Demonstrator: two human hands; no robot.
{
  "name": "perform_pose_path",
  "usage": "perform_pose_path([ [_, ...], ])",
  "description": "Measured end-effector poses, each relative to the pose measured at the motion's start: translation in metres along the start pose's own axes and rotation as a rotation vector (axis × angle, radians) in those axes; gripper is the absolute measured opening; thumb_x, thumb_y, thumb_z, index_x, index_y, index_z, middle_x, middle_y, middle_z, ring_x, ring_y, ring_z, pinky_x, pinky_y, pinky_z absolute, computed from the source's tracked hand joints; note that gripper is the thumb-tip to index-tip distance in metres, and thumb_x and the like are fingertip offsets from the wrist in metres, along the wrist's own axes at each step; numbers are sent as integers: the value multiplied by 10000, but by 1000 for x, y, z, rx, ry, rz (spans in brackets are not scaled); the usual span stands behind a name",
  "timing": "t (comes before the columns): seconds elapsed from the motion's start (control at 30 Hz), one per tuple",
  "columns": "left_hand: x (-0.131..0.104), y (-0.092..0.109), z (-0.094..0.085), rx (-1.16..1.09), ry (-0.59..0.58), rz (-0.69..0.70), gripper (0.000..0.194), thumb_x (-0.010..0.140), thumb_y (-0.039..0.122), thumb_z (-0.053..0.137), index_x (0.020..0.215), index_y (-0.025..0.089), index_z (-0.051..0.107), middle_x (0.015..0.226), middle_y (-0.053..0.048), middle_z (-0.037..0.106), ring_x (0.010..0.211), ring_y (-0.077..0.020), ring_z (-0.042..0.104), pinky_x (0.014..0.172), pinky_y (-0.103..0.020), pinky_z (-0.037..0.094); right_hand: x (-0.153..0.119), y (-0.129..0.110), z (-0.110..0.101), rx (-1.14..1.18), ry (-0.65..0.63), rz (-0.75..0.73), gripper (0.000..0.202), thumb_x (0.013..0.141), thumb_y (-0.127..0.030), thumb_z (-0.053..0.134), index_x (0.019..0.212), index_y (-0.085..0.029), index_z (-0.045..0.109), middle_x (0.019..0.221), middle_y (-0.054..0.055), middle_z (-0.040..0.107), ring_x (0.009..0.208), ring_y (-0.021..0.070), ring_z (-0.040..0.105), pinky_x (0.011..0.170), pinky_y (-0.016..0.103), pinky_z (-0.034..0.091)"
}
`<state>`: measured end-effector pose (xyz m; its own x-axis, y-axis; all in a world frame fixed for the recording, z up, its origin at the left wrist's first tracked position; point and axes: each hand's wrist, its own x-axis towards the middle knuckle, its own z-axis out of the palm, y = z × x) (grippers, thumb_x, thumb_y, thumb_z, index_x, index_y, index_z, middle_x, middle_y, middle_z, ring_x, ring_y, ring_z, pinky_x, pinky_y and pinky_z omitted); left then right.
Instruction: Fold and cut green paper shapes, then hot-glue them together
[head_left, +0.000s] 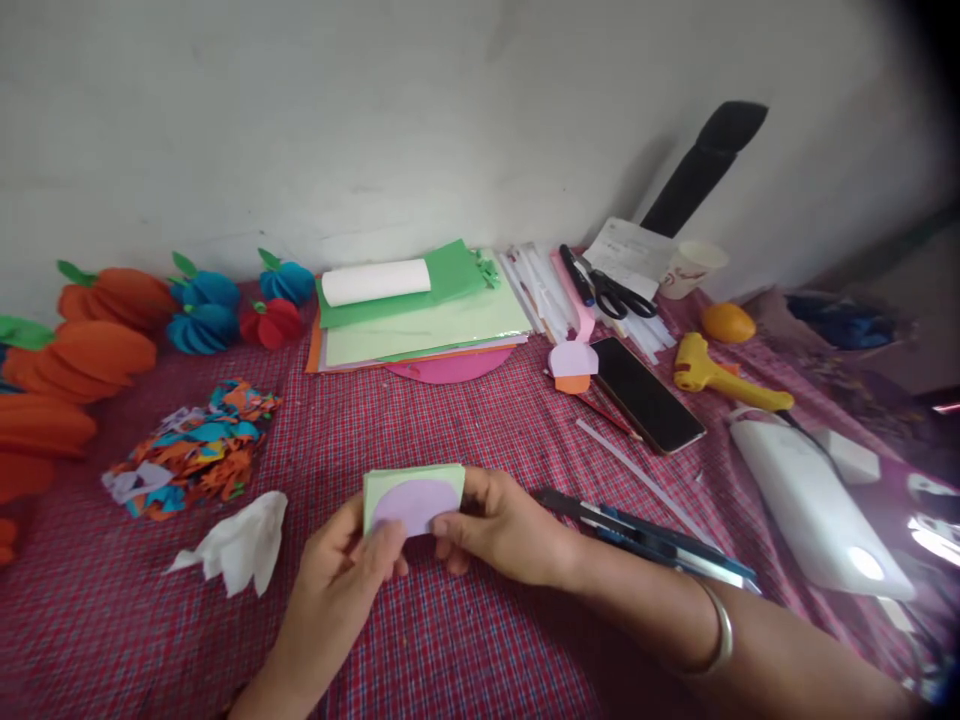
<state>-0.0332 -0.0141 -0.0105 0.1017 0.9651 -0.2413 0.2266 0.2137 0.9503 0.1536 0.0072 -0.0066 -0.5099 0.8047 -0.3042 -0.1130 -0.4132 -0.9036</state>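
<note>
Low in the middle of the view, my left hand [341, 565] pinches the near left side of a small stack of pale green paper squares [377, 479]. A lilac paper piece with a rounded top [417, 502] lies flat on the stack, under my left thumb. My right hand [514, 530] grips the right edge of the same stack, its thumb at the lilac piece's lower right. The fingers behind the paper are partly hidden. A crumpled white tissue [244, 540] lies left of my left hand. Right of my right wrist is a dark blue cutter-like tool [645, 535].
Paper pumpkins [112, 300] stand at the left, behind a heap of paper scraps [206, 445]. Coloured sheets [427, 330] with a white roll [375, 282] lie by the wall. Scissors [615, 295], a phone [649, 395], a yellow glue gun [720, 380] and a paper cup [690, 270] are at the right.
</note>
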Motion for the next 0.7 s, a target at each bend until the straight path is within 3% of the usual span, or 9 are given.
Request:
perform_pose_path([
  [0.1, 3, 7, -2, 198, -98, 27, 319, 830, 427, 555, 627, 182, 581, 529, 17, 563, 487, -111, 500, 475, -232, 403, 0, 1, -2, -3, -3, -22, 164, 797, -257, 641, 864, -143, 544, 631, -39, 582, 466, 45, 533, 453, 163, 452],
  [0.17, 3, 10, -2, 269, -105, 78, 378, 847, 424, 517, 559, 182, 553, 494, 17, 538, 469, -112, 500, 472, -235, 404, 1, 1, -4, -20, -20, -33, 201, 782, -270, 663, 884, -145, 544, 634, -43, 579, 470, 44, 531, 455, 162, 449],
  [0.3, 2, 12, 2, 280, -79, 173, 365, 867, 402, 482, 576, 189, 539, 488, 37, 498, 455, -104, 480, 458, -226, 399, 1, 0, -8, -59, -92, -61, 187, 820, -276, 622, 914, -142, 531, 649, -42, 580, 484, 47, 551, 471, 166, 463],
  [0.5, -3, 8, 1, 290, -60, 235, 322, 875, 363, 502, 614, 185, 565, 545, 33, 547, 511, -102, 512, 499, -218, 414, 1, 3, -7, -104, -115, -111, 172, 821, -272, 626, 884, -137, 539, 647, -42, 571, 490, 47, 549, 473, 162, 465],
  [0.7, 5, -4, -14, 194, -183, 108, 327, 890, 384, 486, 662, 180, 602, 601, 9, 624, 559, -111, 560, 549, -229, 446, 0, 2, -5, -81, -96, -95, 116, 848, -227, 587, 891, -139, 525, 638, -46, 574, 483, 44, 544, 478, 162, 467],
])
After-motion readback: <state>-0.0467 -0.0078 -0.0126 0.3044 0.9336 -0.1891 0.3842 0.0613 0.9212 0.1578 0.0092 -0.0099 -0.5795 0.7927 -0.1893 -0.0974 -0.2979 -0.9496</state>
